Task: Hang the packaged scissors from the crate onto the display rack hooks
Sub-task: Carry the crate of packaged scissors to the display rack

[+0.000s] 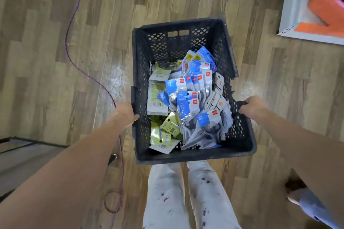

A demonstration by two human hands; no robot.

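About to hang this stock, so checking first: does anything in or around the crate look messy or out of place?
The packets lie in a jumbled heap inside the crate, overlapping at all angles, some face-down. A purple cable trails loose across the floor beside it.

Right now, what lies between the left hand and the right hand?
In the head view, the black crate spans the gap between the left hand and the right hand, which grip its side rims; packaged scissors fill it.
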